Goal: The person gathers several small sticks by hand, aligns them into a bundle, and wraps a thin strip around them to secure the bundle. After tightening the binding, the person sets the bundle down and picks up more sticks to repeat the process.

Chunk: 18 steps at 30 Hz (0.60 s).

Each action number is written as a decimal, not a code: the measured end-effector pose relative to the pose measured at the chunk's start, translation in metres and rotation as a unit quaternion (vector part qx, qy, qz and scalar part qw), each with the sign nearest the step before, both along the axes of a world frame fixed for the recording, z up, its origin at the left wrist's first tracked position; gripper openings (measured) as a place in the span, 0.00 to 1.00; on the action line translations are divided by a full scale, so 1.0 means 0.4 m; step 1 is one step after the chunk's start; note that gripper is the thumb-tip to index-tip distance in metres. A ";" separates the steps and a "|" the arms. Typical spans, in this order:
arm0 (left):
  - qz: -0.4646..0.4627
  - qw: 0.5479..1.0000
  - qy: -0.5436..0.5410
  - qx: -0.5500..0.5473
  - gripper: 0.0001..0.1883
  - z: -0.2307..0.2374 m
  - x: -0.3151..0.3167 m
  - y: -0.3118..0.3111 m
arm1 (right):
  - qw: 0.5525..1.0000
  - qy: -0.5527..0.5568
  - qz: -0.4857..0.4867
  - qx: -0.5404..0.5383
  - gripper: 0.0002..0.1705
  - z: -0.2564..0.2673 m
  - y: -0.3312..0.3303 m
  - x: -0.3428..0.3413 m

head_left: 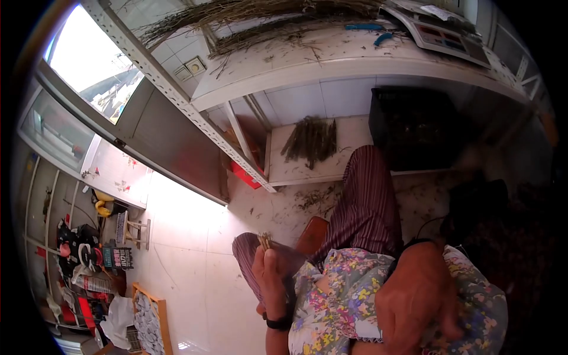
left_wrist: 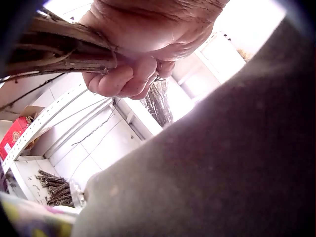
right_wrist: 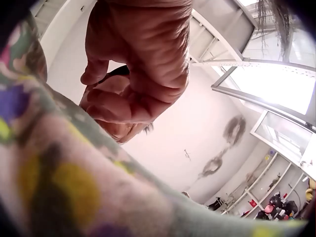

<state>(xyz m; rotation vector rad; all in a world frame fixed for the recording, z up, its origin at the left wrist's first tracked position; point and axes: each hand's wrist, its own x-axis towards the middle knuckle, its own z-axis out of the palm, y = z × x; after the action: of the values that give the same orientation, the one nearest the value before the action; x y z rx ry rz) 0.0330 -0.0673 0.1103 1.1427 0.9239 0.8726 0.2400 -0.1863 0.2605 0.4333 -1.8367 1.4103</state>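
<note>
My left hand (head_left: 271,283) grips a bundle of dry twigs (head_left: 264,239) above the left knee, with the cut ends poking out past the thumb. Seen from the left wrist, the brown twigs (left_wrist: 64,47) run out to the left from between the curled fingers (left_wrist: 116,81). My right hand (head_left: 417,296) is low over the flowered garment (head_left: 343,284) on the lap, slightly blurred. Its fingers (right_wrist: 118,106) are bent in the right wrist view, and a dark edge (right_wrist: 121,71) shows between thumb and fingers; I cannot tell whether they hold it.
A shelf (head_left: 266,80) ahead carries long twigs (head_left: 254,18), blue-handled tools (head_left: 364,27) and a scale (head_left: 444,38). On the lower shelf are a bunch of short twigs (head_left: 310,141) and a black crate (head_left: 414,130). A wooden frame (head_left: 163,322) and cluttered goods stand at left.
</note>
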 end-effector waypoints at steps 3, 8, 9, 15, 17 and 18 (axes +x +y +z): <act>-0.004 1.000 -0.009 -0.024 0.06 0.001 -0.002 0.001 | 0.998 -0.020 0.061 -0.015 0.39 -0.037 -0.012 -0.006; -0.020 0.999 -0.017 -0.025 0.06 -0.008 -0.002 0.004 | 0.998 0.043 0.036 -0.014 0.35 -0.049 -0.029 -0.013; -0.019 0.999 -0.012 -0.024 0.06 -0.008 0.000 0.004 | 0.998 0.051 0.039 -0.010 0.34 -0.047 -0.030 -0.014; -0.018 1.000 -0.009 -0.009 0.06 0.015 0.010 -0.003 | 0.995 0.058 0.073 -0.015 0.30 -0.038 -0.023 -0.022; -0.022 1.000 -0.010 -0.013 0.06 0.012 0.005 -0.002 | 0.996 0.058 0.064 -0.011 0.27 -0.040 -0.018 -0.020; -0.023 0.999 -0.016 -0.020 0.06 0.016 0.005 -0.004 | 0.996 0.060 0.057 -0.011 0.25 -0.041 -0.016 -0.022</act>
<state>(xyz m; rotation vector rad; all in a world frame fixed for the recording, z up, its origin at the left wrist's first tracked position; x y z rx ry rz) 0.0351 -0.0689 0.1168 1.1081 0.8817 0.8294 0.2314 -0.1926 0.2443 0.6073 -1.7212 1.4465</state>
